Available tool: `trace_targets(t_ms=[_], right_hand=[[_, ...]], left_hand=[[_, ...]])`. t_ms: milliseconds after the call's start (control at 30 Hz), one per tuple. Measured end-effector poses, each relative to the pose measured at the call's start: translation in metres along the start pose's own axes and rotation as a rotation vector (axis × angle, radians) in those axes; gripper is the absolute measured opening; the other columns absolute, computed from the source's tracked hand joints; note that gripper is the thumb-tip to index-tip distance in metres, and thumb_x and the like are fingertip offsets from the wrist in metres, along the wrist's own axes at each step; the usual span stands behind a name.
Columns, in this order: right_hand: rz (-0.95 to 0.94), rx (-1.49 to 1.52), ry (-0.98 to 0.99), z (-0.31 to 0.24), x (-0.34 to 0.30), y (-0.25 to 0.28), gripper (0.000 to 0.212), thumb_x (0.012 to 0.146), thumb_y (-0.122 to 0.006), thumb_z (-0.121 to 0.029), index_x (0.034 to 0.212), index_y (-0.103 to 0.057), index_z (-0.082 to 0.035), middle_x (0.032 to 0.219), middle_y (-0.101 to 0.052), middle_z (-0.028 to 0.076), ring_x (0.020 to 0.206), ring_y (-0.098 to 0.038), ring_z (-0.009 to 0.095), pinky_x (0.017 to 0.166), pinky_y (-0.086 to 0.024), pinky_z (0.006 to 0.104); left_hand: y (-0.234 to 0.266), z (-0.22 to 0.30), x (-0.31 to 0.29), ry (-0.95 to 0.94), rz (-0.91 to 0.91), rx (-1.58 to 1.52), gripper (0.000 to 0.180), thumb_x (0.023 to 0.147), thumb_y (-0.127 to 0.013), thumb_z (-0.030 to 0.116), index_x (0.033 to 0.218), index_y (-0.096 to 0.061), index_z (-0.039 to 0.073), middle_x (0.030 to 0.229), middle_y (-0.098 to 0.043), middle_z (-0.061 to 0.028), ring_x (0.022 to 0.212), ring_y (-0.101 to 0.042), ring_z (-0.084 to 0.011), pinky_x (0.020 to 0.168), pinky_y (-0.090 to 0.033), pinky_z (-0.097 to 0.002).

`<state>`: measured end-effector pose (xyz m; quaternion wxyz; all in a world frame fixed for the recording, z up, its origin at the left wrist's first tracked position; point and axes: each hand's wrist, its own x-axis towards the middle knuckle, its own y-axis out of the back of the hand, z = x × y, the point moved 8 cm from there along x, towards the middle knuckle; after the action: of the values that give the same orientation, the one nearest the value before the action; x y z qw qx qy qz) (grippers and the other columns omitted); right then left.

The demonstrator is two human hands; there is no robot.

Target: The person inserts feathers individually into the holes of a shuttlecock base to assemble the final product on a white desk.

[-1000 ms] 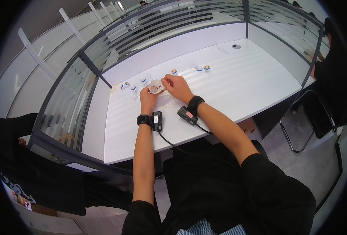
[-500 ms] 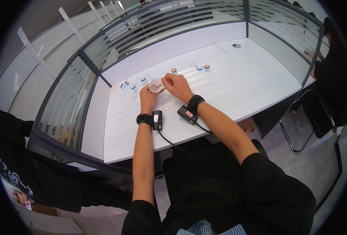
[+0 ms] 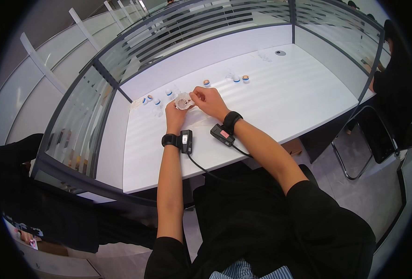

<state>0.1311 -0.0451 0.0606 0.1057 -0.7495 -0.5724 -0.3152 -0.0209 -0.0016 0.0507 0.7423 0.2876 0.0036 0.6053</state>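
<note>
I see little change since a second ago: my left hand (image 3: 174, 113) and right hand (image 3: 208, 100) still share a closed grip on the small clear object (image 3: 184, 100), just above the tabletop (image 3: 285, 107), near the small vials (image 3: 155, 101).

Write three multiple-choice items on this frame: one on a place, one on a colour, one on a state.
1. Where is the small pale object?
A. Between both hands above the table
B. On the floor
C. On the chair

2. What colour is the table?
A. Black
B. White
C. Green

3. What is the left hand doing?
A. Hanging by the person's side
B. Resting flat on the chair
C. Holding the pale object

Answers: 1 A, the object sits between the left hand and the right hand, over the tabletop. 2 B, the bare top is white. 3 C, its fingers close on the object's left side.
</note>
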Motion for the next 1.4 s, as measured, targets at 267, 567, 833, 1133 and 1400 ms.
trace_targets(t_ms=[267, 567, 833, 1133, 1400], right_hand=[[-0.033, 0.039, 0.015, -0.004, -0.001, -0.001, 0.023, 0.090, -0.064, -0.026, 0.083, -0.066, -0.004, 0.066, -0.064, 0.009, 0.058, -0.061, 0.022, 0.056, -0.047, 0.0337], [-0.031, 0.036, 0.026, -0.007, -0.001, -0.001, 0.024, 0.091, -0.063, -0.026, 0.082, -0.066, -0.004, 0.066, -0.064, 0.009, 0.057, -0.060, 0.023, 0.056, -0.047, 0.0344], [-0.032, 0.070, 0.007, -0.001, -0.001, -0.002, 0.024, 0.091, -0.063, -0.026, 0.082, -0.065, -0.003, 0.065, -0.063, 0.009, 0.057, -0.059, 0.022, 0.057, -0.047, 0.0338], [-0.052, 0.206, -0.047, 0.011, 0.000, -0.007, 0.028, 0.092, -0.064, -0.028, 0.086, -0.067, -0.001, 0.069, -0.066, 0.008, 0.060, -0.059, 0.017, 0.058, -0.047, 0.0306], [-0.070, 0.317, -0.229, 0.021, -0.001, -0.010, 0.043, 0.092, -0.067, -0.039, 0.086, -0.066, 0.003, 0.073, -0.067, 0.009, 0.065, -0.060, 0.012, 0.060, -0.048, 0.0274]], left_hand=[[0.001, 0.008, -0.003, 0.012, 0.009, 0.052, 0.027, 0.078, -0.080, 0.013, 0.101, -0.073, 0.000, 0.095, -0.074, -0.0103, 0.084, -0.069, -0.0178, 0.075, -0.052, -0.0327], [0.003, 0.002, 0.001, -0.022, 0.019, 0.143, 0.027, 0.078, -0.080, 0.013, 0.101, -0.073, 0.000, 0.094, -0.074, -0.0110, 0.084, -0.070, -0.0193, 0.074, -0.052, -0.0334], [0.000, 0.002, 0.001, -0.023, 0.019, 0.094, 0.027, 0.078, -0.080, 0.014, 0.100, -0.073, 0.000, 0.094, -0.075, -0.0108, 0.084, -0.070, -0.0193, 0.074, -0.053, -0.0334], [-0.003, 0.000, 0.003, -0.011, 0.003, 0.088, 0.027, 0.079, -0.080, 0.015, 0.101, -0.072, -0.001, 0.095, -0.074, -0.0102, 0.084, -0.069, -0.0176, 0.074, -0.052, -0.0323], [0.000, 0.006, -0.004, 0.030, 0.031, 0.007, 0.029, 0.080, -0.081, 0.018, 0.100, -0.071, -0.001, 0.093, -0.073, -0.0074, 0.084, -0.067, -0.0140, 0.075, -0.051, -0.0304]])
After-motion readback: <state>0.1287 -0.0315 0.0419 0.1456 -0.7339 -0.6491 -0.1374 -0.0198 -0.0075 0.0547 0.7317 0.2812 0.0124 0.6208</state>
